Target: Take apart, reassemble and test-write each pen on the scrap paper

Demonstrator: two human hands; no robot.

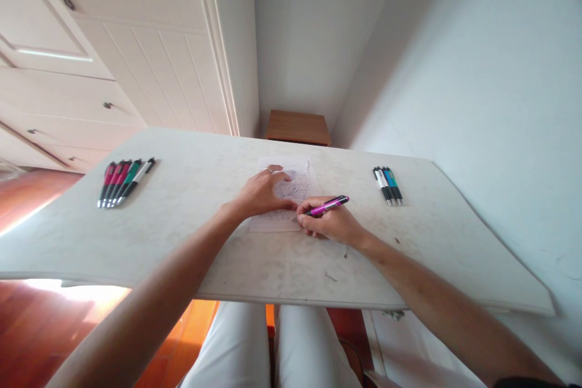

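A sheet of paper [273,222] covered with dense dark scribbles lies on the table in front of me. My left hand [264,192] rests on its left part, thumb and fingers spread apart, with a ring on one finger. In my right hand [330,222] is a magenta pen [325,207] with a black grip, held in a writing grasp. The pen's tip points down and left at the lower right part of the paper, near my left thumb. Whether the tip touches the paper I cannot tell.
Several pens [122,183] in red, green and white lie side by side at the table's left. Another group of pens [388,185], white and blue-green, lies to the right. The pale table [291,276] borders a wall on the right. A wooden cabinet [297,126] stands beyond its far edge.
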